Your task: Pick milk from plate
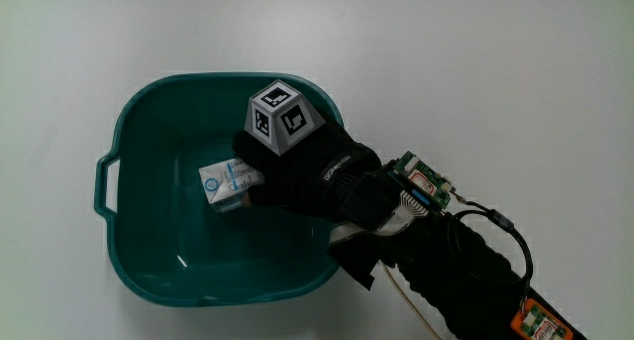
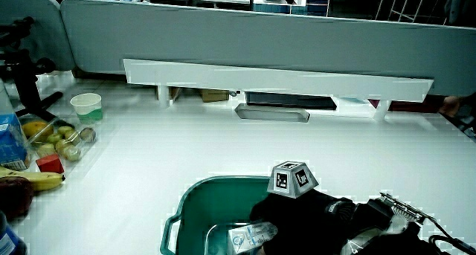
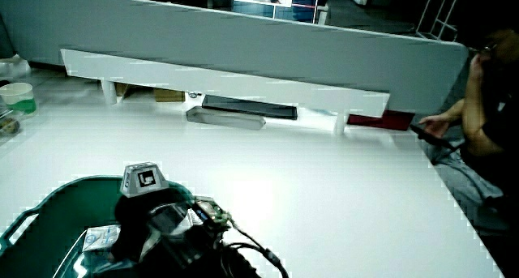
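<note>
A small white and blue milk carton (image 1: 224,181) lies inside a teal plastic basin (image 1: 149,92) with handles. The hand (image 1: 260,173), in a black glove with a patterned cube (image 1: 277,117) on its back, reaches down into the basin. Its fingers are curled over one end of the carton, hiding that end. The forearm with cables (image 1: 466,251) crosses the basin rim nearest the person. In both side views the hand (image 2: 279,221) (image 3: 134,221) sits low in the basin (image 2: 216,182) (image 3: 49,189), against the carton (image 2: 251,236) (image 3: 101,237).
In a side view, a paper cup (image 2: 86,105), several fruits (image 2: 63,143), a banana (image 2: 33,179), a red block (image 2: 49,163) and a blue carton (image 2: 11,140) stand at the table's edge. A white rail (image 2: 275,80) runs along the low partition, with a dark tray (image 3: 243,109) under it.
</note>
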